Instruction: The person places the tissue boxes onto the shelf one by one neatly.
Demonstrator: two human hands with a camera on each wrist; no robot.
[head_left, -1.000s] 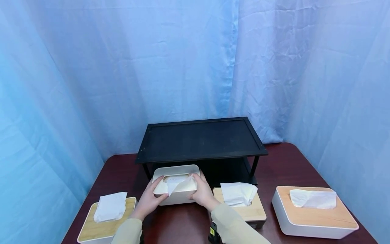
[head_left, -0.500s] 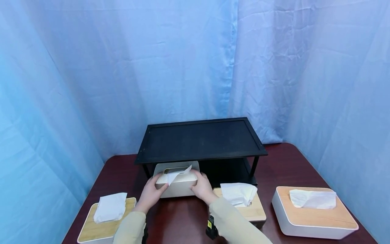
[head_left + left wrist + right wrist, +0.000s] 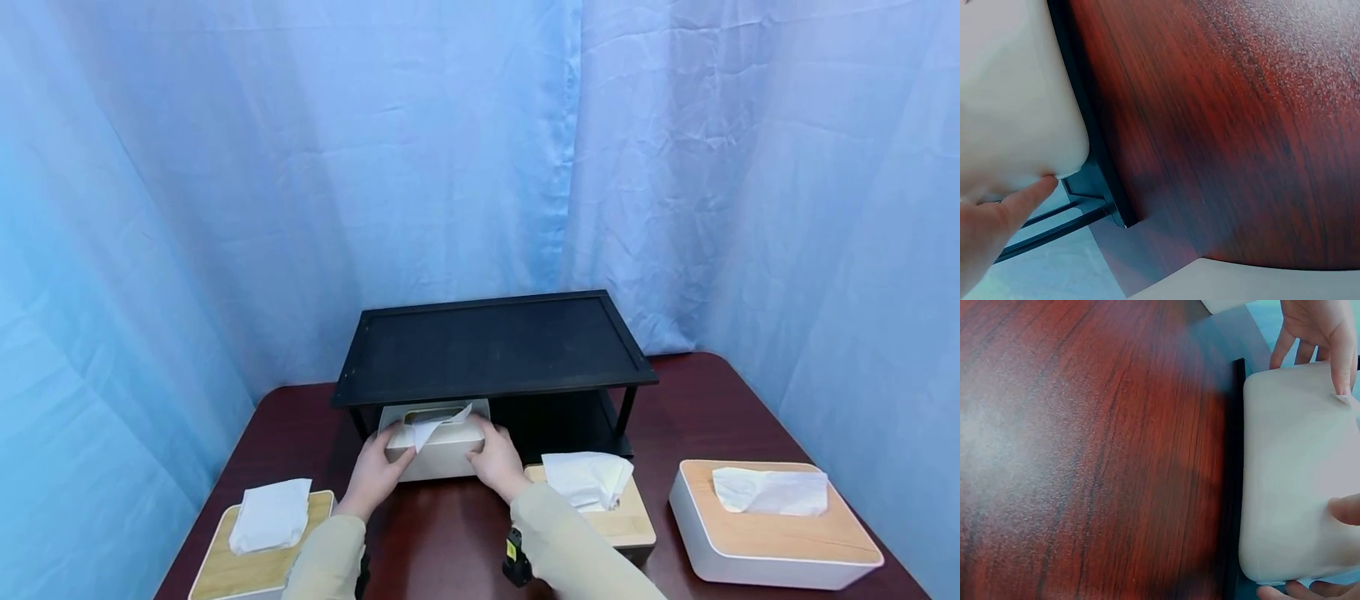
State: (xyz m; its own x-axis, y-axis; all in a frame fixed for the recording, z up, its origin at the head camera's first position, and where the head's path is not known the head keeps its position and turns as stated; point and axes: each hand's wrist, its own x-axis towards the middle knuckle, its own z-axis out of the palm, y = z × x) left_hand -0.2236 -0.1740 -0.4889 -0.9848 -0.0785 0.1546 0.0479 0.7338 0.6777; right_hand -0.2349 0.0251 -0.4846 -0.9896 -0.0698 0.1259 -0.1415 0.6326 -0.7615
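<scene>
Both hands grip a white tissue box [image 3: 438, 463] with a tissue sticking up from its slot. Its front portion shows at the left front of a black two-tier rack [image 3: 495, 350], and its back reaches under the top shelf. At the box's left end is my left hand [image 3: 372, 479], thumb on the front; my right hand [image 3: 498, 462] holds the right end. In the right wrist view, the box's front face [image 3: 1297, 469] stands just behind the black edge of the lower shelf [image 3: 1233, 487], and fingers of both hands wrap its two ends. The left wrist view shows one box corner [image 3: 1029, 112] above that shelf.
A tissue box with a bamboo lid [image 3: 213, 571] sits at front left, partly behind the left sleeve. Another wood-topped tissue box [image 3: 628, 521] lies beside the right forearm. A larger one [image 3: 780, 567] stands farther right. Blue curtains [image 3: 465, 150] surround the dark red table [image 3: 442, 533].
Both hands have moved the white tissue box away from me, partly under the rack's top shelf. Over the last half second it shifted only slightly.
</scene>
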